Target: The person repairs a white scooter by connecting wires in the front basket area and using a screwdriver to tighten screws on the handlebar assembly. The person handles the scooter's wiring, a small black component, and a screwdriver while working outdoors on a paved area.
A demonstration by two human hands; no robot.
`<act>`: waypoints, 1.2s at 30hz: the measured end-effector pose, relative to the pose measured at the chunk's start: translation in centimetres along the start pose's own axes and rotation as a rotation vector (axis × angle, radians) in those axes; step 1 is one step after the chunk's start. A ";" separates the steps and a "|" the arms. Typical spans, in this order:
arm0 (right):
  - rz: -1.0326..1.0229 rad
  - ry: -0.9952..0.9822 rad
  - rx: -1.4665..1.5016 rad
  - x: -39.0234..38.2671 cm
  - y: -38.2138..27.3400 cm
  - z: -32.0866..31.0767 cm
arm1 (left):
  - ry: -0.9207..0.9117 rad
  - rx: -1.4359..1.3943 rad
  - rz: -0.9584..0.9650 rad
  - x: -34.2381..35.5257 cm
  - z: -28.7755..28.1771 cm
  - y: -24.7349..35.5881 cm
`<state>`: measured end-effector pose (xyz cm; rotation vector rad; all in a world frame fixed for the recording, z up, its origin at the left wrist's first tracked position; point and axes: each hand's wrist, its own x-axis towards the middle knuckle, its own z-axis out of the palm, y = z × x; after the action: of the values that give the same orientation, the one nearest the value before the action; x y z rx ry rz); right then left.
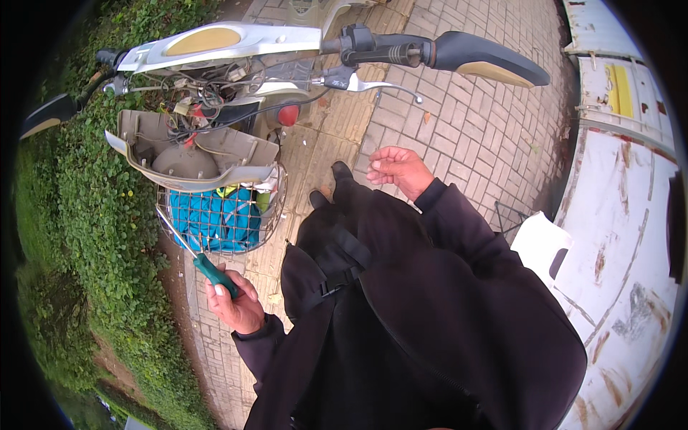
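My left hand (236, 304) is closed around the green handle of a screwdriver (215, 274), its metal shaft pointing up and left past the side of the basket. My right hand (401, 172) is raised over the pavement, its fingers curled and the thumb pressed against them; anything small between them is too hard to see. Ahead stands a two-wheeled scooter with white and tan handlebars (236, 41). Its grey front cover (193, 154) is detached and tipped over the basket, with loose wiring (208, 93) exposed behind it. The wire basket (218, 247) holds blue cloth (204, 218).
Two dark mirrors (491, 59) jut from the handlebars, beside a silver brake lever (373, 84). A green hedge (100, 215) runs along the left. At the right are a white chair (541, 244) and a rusty white metal panel (609, 244). Paving bricks (473, 129) cover the ground.
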<state>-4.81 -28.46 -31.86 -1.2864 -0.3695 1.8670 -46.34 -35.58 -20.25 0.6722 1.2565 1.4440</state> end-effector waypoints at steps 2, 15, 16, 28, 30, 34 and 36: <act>0.030 0.192 -0.040 0.2 0.7 -4.1 | -0.083 -0.028 -0.016 -0.1 0.8 -1.4; 0.066 0.147 -0.154 15.2 -10.2 -23.8 | 0.178 0.383 -0.248 -9.8 10.1 -14.5; 0.128 0.102 -0.144 17.4 -10.9 -24.3 | 0.256 0.367 -0.287 -11.2 11.4 -16.3; 0.319 -0.003 -0.401 29.9 -15.8 -23.9 | 0.524 0.361 -0.577 -23.5 22.6 -34.3; 0.350 -0.058 -0.411 32.1 -15.4 -23.3 | 0.679 0.385 -0.528 -24.8 25.8 -35.8; 0.330 -0.177 -0.512 40.2 -15.5 -19.5 | 0.987 0.176 -0.476 -23.8 32.8 -35.7; 0.351 -0.205 -0.645 44.4 -14.6 -17.5 | 1.129 0.104 -0.412 -24.5 38.1 -35.6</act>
<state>10.98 10.71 -58.44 -1.6590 -0.9683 2.2858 6.96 -49.50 -37.23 -0.4473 2.1609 1.4072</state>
